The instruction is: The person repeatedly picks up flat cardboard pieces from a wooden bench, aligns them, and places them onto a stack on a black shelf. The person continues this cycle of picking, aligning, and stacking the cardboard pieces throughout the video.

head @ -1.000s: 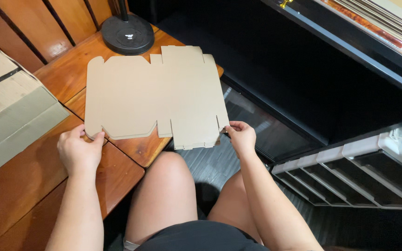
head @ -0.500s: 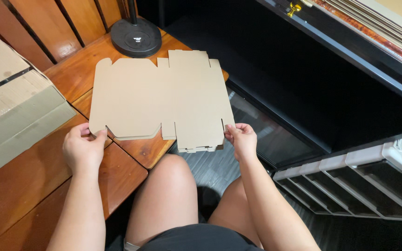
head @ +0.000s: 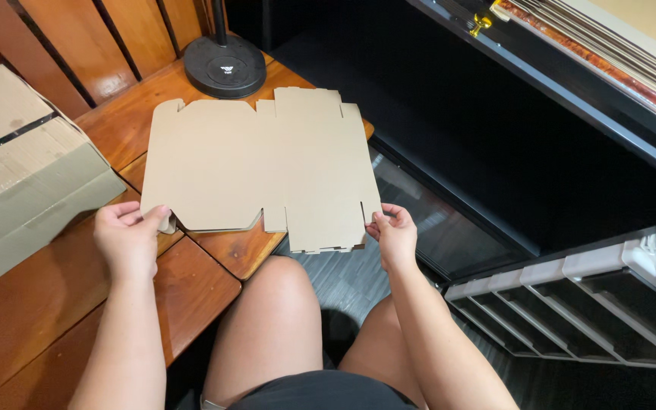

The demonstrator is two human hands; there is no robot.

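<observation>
My legs: bare knees [head: 275, 326] lowest in view, under the table edge, between my two forearms.

My left hand [head: 127, 239]: over the wooden table, fingers curled in and pinching the near left corner of the flat cardboard sheet; thumb on top, the other fingertips tucked under the edge.

My right hand [head: 392, 231]: off the table edge, over the dark floor, thumb and fingers closed on a small tab at the sheet's near right corner.

Flat cardboard sheet [head: 260, 163]: an unfolded die-cut box blank, plain tan, spread between my two hands and reaching away from my fingers. Its left part lies over the table; its right part hangs past the table edge. The near edge, with its notches and flaps, runs from one hand to the other.

Wooden table [head: 55, 319]: reddish slats, under my left hand and the sheet's left part.

Cardboard box [head: 17, 175]: closed and taped, on the table left of my left hand, apart from the sheet.

Round black base [head: 224, 64]: with an upright pole, just beyond the sheet's far edge.

Grey plastic drawers [head: 571, 304]: to my right, on the floor.

Dark shelf [head: 571, 83]: farthest, upper right, with flat items stacked on it.
</observation>
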